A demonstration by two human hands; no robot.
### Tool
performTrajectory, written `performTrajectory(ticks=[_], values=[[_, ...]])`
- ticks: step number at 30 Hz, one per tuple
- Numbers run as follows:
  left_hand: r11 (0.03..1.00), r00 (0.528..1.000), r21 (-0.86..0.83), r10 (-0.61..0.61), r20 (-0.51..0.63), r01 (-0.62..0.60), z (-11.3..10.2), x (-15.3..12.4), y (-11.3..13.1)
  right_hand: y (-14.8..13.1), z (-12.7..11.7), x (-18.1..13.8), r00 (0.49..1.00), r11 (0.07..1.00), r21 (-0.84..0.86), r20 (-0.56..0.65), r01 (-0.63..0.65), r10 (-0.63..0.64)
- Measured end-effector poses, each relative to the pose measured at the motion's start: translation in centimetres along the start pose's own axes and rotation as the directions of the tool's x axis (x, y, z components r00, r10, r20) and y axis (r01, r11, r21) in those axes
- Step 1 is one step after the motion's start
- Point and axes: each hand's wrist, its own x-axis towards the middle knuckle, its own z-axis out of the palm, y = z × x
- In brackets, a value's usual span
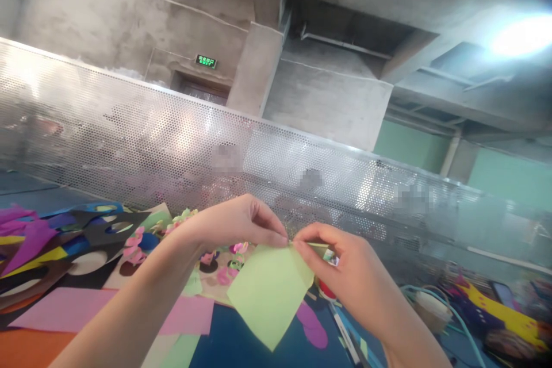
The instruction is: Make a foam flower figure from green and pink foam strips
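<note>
- Head view, the only one on offer: looking down across a cluttered blue tabletop point(233, 348), fenced along the far side by a perforated metal screen point(129, 126).
- Dead centre: pinching a light green paper sheet point(269, 293) at its top edge with the left hand point(235, 224), thumb and forefinger closed tight, grip narrow.
- Coming in from the other side with the right hand point(345, 264), grip just as narrow and closed on that same top edge, fingertips of both hands almost touching.
- Held up in the air, clear of the tabletop, hanging point-down like a diamond above the blue surface.
- Down left, flat on the tabletop: a pink sheet point(64, 307), partly behind the left forearm.
- Further left, in a loose heap: purple scraps point(26, 236) and a black cutout point(107, 230).
- Just below the sheet's right side: a purple cutout point(313, 328) and a pen point(345, 333).
- Far right, blurred: a cup point(431, 307) with a teal cable looping past it.
- Risk, by judgement: thin paper gripped at one small spot by both hands, so easily torn or creased crooked by any uneven pull.
- Also possible: slipping out of so slight a pinch and dropping among the loose cuttings below.
- No telling, through the blur, whether a fold sits between the fingertips.
</note>
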Motion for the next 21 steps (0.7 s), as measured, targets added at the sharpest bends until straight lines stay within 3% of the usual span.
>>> performTrajectory(ticks=[14,21], values=[[0.999,0.999,0.051,0.02,-0.04,-0.018,0.18,-0.19,0.3,-0.16,-0.08,-0.02,0.993,0.993,0.002,0.02,-0.118,0.117],[0.996,1.0,0.09,0.007,0.005,-0.007,-0.04,-0.03,-0.25,-0.07,0.02,0.03,0.999,0.999,-0.034,0.011,-0.042,0.042]])
